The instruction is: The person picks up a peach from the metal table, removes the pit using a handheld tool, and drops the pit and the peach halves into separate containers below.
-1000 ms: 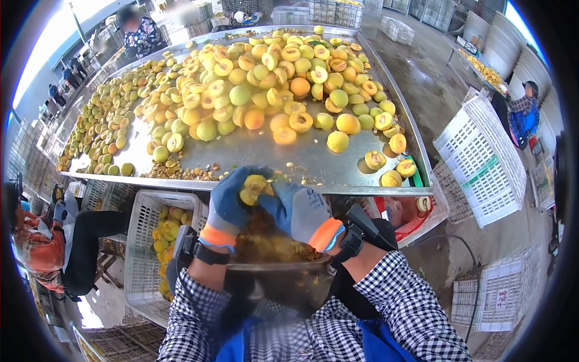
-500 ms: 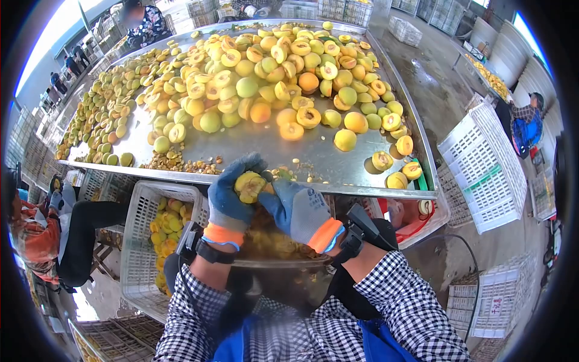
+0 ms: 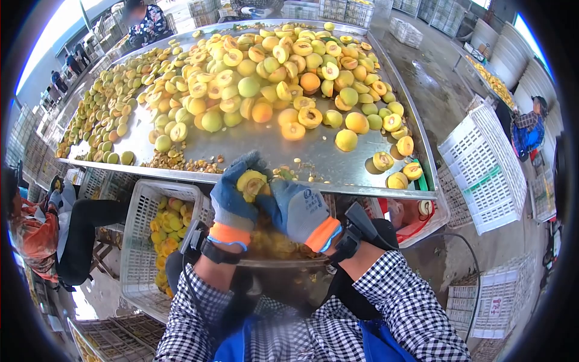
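Observation:
My left hand, in a blue and grey work glove, is closed around a yellow peach half just over the near edge of the metal table. Its cut face shows a browned hollow. Beside it my right hand, gloved alike, has curled fingers pressed to the fruit's right side. Whatever those fingers grip is hidden. Beyond both hands rises a pile of cut and whole peaches. Loose pits and scraps lie along the near edge.
Below left, a white crate holds peach halves. A red-lined tub sits under the table's right corner. White crates stand at right. Seated co-workers are at left, far left and right.
Both hands stay together at the table edge. My left hand turns the peach half slightly, and my right fingers sit closer against it. The pile is unchanged.

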Tool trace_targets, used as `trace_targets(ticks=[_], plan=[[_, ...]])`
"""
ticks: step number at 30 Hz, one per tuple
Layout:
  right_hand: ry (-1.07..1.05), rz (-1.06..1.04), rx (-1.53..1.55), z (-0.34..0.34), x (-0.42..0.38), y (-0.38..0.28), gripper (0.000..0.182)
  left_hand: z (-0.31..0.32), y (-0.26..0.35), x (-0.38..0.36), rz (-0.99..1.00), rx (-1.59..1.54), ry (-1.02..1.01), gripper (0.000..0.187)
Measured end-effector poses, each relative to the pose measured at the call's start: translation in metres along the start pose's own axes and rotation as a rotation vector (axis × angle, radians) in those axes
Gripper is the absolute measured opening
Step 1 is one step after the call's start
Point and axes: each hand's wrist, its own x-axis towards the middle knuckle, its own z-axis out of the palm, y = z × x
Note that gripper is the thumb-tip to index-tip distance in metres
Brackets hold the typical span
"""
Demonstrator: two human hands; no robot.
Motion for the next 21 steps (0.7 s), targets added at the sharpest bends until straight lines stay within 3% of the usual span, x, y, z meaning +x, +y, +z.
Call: trace_targets(ticks=[4,8,10,12,14,15,18,21], plan=[[-0.020,0.007,0.073,0.008,-0.001,0.003,0.036,0.001,-0.014,-0.001,0.033,-0.054,0.006,0.034],[-0.163,0.189,0.244,0.004,-0.001,-0.010,0.039,0.008,0.000,0.001,-0.219,-0.519,0.053,0.028],[-0.135,0.169,0.296,0.002,-0.001,-0.005,0.040,0.006,-0.002,0.004,-0.328,-0.757,0.060,0.029],[-0.138,0.182,0.323,0.002,-0.004,-0.006,0.041,0.010,0.013,0.006,-0.050,-0.231,0.006,0.029],[-0.163,0.221,0.311,-0.001,-0.006,-0.010,0.041,0.009,0.021,0.008,-0.316,-0.475,-0.026,0.042],[-0.179,0.248,0.354,0.004,-0.010,-0.011,0.041,0.013,0.017,0.009,-0.402,-0.574,0.081,0.043],[-0.191,0.313,0.522,0.016,-0.015,-0.008,0.040,0.022,0.027,0.008,-0.408,-0.411,0.209,0.039],[-0.231,0.336,0.822,0.013,-0.013,-0.010,0.038,0.024,0.037,0.006,-0.388,-0.379,0.183,0.038]])
